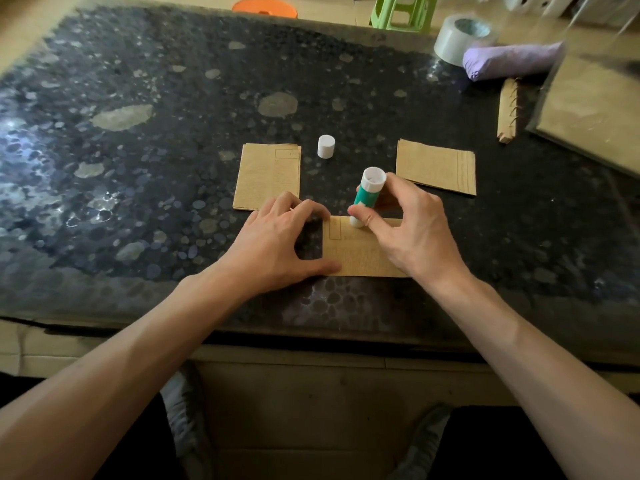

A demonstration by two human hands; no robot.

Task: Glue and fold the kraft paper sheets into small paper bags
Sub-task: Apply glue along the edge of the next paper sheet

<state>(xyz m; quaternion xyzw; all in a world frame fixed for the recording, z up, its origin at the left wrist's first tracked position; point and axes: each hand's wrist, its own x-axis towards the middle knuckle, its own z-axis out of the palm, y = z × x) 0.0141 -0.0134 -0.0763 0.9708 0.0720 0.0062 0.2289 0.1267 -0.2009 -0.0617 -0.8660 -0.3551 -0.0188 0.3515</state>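
A kraft paper sheet lies near the front of the dark speckled table. My left hand rests on its left edge, with the thumb pressing the lower left corner. My right hand grips a green and white glue stick, its lower end touching the sheet's top edge. The stick's white cap stands apart, further back. Two more kraft pieces lie on the table: one at the back left, one at the back right.
At the back right sit a roll of grey tape, a purple bundle, a narrow folded kraft strip and a big transparent-covered kraft pack. A green stool and an orange object stand beyond the table.
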